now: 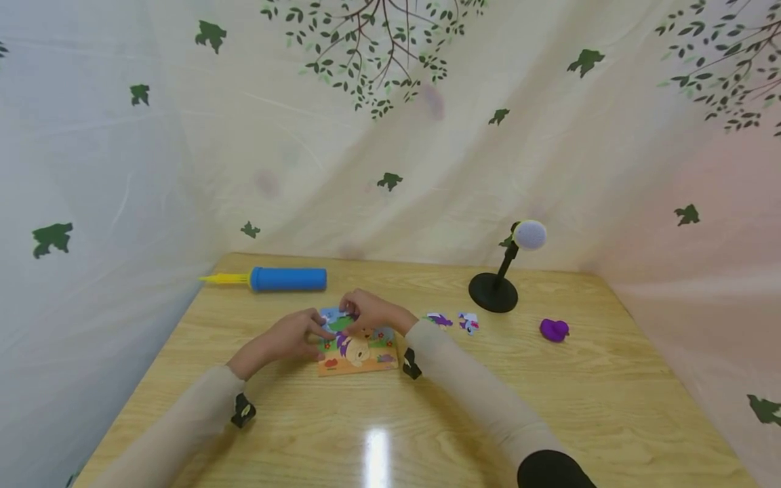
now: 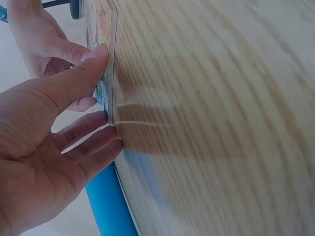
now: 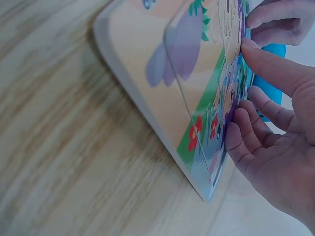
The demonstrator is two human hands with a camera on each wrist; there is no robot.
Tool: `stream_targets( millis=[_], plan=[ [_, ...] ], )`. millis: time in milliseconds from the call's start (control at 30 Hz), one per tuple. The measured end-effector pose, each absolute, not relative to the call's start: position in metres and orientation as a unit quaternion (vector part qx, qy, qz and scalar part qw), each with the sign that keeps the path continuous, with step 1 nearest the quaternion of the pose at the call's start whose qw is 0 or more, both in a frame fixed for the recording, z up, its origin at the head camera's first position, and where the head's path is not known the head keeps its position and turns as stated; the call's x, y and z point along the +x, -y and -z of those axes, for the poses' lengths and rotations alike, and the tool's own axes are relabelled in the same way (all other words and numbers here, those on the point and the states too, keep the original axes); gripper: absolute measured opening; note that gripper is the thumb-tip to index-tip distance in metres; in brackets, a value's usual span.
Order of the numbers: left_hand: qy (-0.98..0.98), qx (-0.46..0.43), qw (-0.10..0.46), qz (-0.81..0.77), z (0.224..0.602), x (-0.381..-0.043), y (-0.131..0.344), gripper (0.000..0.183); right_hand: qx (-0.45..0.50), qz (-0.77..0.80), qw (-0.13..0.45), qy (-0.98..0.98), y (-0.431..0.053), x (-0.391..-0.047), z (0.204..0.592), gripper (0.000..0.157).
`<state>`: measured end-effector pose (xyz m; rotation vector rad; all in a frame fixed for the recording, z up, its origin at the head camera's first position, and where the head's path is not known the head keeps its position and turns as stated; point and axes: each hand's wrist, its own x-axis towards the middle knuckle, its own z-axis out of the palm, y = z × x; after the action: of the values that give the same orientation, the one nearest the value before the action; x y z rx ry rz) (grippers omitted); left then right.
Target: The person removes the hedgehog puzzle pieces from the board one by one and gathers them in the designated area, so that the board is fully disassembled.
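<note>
A picture puzzle board (image 1: pixel 354 367) lies flat on the table, with a cartoon pony, flowers and grass; seams between pieces show in the right wrist view. My left hand (image 1: pixel 297 337) is at its left edge. In the left wrist view, the left thumb (image 2: pixel 98 54) touches the board and the other fingers lie fairly straight against its edge and the tabletop. My right hand (image 1: pixel 375 312) reaches over the far part of the board. Its bent fingertips (image 3: pixel 235 135) touch the picture near the left hand; whether they pinch a piece is hidden.
Two loose puzzle pieces, one purple and white (image 1: pixel 439 320) and one white and blue (image 1: pixel 468 324), lie right of the board. Behind are a blue hand pump (image 1: pixel 289 279) with a yellow end and a black stand (image 1: pixel 493 293) with a round white head. A purple duck (image 1: pixel 554 330) sits farther right.
</note>
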<state>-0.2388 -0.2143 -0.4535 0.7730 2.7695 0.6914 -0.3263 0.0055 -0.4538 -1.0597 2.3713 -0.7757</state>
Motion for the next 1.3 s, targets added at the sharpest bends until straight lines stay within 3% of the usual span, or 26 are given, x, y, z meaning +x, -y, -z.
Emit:
stream_targets(
  millis=[267,567,900,1300],
  plan=[
    [-0.930,0.261,0.096,-0.239,0.452,-0.238,0.213,0.035,-0.367,0.321,0.216,-0.846,-0.005,-0.324,0.455,0.044],
    [-0.924,0.277,0.092,-0.247,0.450,-0.237,0.212,0.034,-0.335,0.366,0.175,-0.850,-0.003,-0.320,0.456,0.041],
    [-0.927,0.267,0.098,-0.244,0.451,-0.238,0.212,0.034,-0.348,0.312,0.145,-0.872,0.001,-0.315,0.451,0.046],
    [-0.930,0.249,0.110,-0.245,0.449,-0.239,0.212,0.035,-0.355,0.288,0.121,-0.881,-0.035,-0.326,0.438,0.041]
  ],
)
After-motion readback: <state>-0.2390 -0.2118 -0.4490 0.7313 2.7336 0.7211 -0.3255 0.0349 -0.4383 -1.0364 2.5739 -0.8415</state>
